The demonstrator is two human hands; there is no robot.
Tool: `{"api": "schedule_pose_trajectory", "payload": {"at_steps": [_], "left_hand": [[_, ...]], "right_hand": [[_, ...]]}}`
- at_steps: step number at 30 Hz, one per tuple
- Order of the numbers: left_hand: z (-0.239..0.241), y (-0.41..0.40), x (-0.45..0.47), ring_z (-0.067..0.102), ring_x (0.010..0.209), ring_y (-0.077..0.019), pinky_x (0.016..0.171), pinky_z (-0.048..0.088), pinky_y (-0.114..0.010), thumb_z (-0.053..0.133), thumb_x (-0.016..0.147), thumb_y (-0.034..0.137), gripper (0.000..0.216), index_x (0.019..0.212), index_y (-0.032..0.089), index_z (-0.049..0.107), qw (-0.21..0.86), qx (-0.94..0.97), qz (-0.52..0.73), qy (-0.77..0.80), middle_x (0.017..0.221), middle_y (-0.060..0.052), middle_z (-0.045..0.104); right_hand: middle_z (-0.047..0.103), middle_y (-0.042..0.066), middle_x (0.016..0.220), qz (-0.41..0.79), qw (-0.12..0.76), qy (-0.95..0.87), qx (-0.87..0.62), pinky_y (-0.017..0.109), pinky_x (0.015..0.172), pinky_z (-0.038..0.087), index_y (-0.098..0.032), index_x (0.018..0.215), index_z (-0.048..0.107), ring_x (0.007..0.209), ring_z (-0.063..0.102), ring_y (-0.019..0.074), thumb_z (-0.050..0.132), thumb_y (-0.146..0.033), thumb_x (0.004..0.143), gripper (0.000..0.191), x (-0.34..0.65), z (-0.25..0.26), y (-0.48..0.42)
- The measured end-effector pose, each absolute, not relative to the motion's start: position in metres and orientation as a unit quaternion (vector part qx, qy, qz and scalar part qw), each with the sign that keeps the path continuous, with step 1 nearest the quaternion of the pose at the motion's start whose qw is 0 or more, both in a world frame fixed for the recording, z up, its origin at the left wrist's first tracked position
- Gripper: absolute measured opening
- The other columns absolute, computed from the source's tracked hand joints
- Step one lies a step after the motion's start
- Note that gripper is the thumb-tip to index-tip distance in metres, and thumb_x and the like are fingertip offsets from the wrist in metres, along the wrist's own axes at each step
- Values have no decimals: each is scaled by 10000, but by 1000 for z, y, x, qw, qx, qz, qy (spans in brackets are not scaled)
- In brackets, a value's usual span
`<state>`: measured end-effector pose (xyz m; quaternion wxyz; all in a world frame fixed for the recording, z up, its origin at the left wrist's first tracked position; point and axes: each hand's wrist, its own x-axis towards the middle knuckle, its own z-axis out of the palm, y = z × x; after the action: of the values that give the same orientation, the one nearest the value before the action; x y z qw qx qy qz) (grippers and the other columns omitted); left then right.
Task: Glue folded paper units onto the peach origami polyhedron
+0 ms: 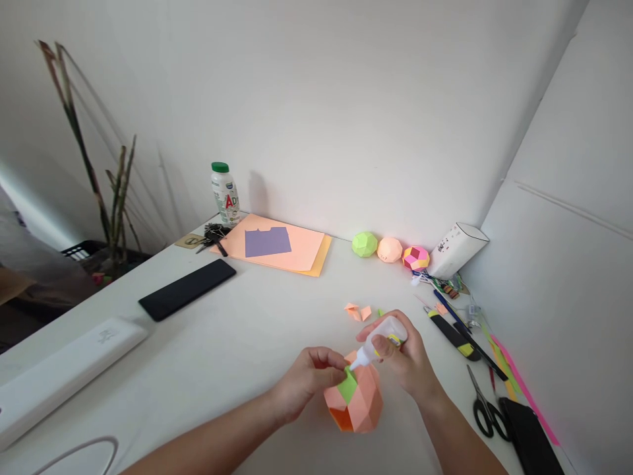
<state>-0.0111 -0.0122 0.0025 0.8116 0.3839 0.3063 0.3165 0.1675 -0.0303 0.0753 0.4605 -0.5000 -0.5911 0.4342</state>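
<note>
My left hand (pixel 309 377) is closed in a pinch on an orange folded paper ball (pixel 363 406) with a green panel (pixel 347 388), holding it just above the white table (pixel 237 343). My right hand (pixel 405 356) grips a small white glue bottle (pixel 383 336), tilted so its nozzle points down-left onto the green panel. A few small orange paper scraps (pixel 359 311) lie on the table just beyond my hands.
Three finished paper balls, green (pixel 364 244), orange (pixel 390 249) and pink-yellow (pixel 416 257), line the back wall beside a white box (pixel 457 249). Orange paper sheets (pixel 277 247), keys, a bottle (pixel 225 192), a black phone (pixel 186 288); scissors (pixel 487 409), a cutter and pens at right.
</note>
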Motion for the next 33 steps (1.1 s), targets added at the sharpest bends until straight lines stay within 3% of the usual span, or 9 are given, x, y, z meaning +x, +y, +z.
{"api": "schedule_pose_trajectory", "payload": {"at_steps": [33], "left_hand": [[6, -14, -10, 599, 723, -190, 703, 428, -316, 683, 607, 176, 56, 650, 143, 699, 810, 375, 313, 325, 790, -72, 712]], "right_hand": [[650, 45, 821, 439, 438, -606, -499, 253, 576, 458, -197, 825, 560, 648, 565, 147, 638, -440, 802, 256, 169, 80, -32]]}}
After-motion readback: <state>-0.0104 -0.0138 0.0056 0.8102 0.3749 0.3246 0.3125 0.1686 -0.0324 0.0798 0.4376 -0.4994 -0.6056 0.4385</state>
